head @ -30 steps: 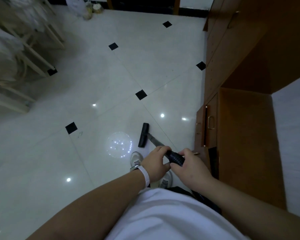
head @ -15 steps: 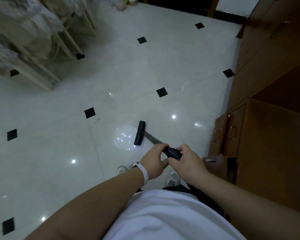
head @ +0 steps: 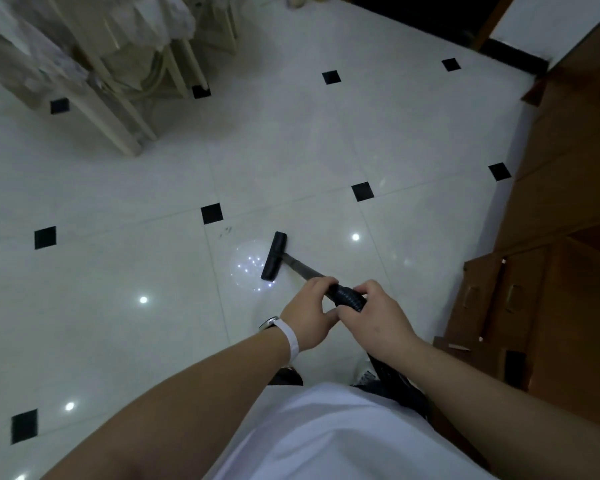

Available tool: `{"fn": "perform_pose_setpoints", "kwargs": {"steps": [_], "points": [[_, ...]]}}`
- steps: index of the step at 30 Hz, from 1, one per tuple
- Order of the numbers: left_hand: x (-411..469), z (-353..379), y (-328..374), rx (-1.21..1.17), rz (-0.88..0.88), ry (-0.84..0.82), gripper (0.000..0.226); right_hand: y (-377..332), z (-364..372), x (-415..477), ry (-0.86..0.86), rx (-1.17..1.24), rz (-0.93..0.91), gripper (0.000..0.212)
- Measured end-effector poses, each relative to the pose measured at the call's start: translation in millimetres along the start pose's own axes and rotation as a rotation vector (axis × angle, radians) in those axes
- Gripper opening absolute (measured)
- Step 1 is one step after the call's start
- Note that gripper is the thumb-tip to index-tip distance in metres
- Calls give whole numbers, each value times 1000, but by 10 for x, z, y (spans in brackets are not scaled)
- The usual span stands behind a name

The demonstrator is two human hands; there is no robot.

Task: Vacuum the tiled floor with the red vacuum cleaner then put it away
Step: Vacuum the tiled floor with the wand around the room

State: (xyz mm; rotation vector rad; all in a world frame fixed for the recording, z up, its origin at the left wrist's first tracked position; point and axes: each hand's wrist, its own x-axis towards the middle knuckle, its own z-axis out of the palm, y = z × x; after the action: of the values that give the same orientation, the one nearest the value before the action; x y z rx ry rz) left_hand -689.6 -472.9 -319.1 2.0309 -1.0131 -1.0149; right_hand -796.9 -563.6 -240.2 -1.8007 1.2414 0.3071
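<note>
A black vacuum floor head [head: 274, 260] lies flat on the white tiled floor [head: 291, 150], joined to a dark wand [head: 300, 266] that runs back to my hands. My left hand [head: 310, 315], with a white wristband, grips the wand just ahead of a ribbed black hose [head: 349, 296]. My right hand [head: 374, 320] is closed on that ribbed part right behind it. The red vacuum body is out of sight.
Brown wooden cabinets with drawers [head: 492, 303] line the right side, close to my right arm. Pale wooden furniture legs [head: 118, 109] under draped cloth stand at the upper left. Small black diamond tiles [head: 212, 213] dot the floor. A dark doorway [head: 430, 15] lies at the top.
The view has swung left, so the cabinets sit further right. The floor head has slid forward and left across the tile; both hands keep their grip.
</note>
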Motion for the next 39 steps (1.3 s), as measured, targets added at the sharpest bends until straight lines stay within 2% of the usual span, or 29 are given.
{"fn": "perform_pose_setpoints", "kwargs": {"steps": [18,32,39], "points": [[-69,-1000,-754,-83,-41,132,53,-1035,813,263,6,-58,-77,30],[211,-1225,-822,-34,-98,264,49,-1385,799,651,-72,-57,-130,30],[514,-1307,-774,-16,-161,256,51,-1446,674,1007,-135,-44,-142,29]]}}
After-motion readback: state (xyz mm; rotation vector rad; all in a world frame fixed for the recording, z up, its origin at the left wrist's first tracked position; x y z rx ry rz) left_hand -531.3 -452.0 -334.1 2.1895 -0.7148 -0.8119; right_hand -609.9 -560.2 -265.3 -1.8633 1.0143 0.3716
